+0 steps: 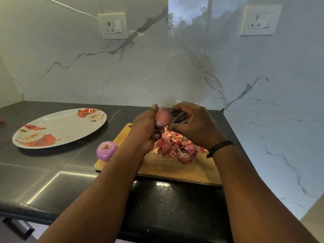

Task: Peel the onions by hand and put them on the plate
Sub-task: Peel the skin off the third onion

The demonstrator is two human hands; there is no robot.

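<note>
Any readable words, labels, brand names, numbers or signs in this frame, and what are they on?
None can be read.
Left wall socket and right wall socket: only switch marks, no lettering.
Floral plate: printed roses, no words.
Cutting board: unmarked.

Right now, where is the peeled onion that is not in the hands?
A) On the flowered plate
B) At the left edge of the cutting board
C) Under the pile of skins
B: the peeled onion sits at the left edge of the cutting board; the plate holds no onion.
</note>
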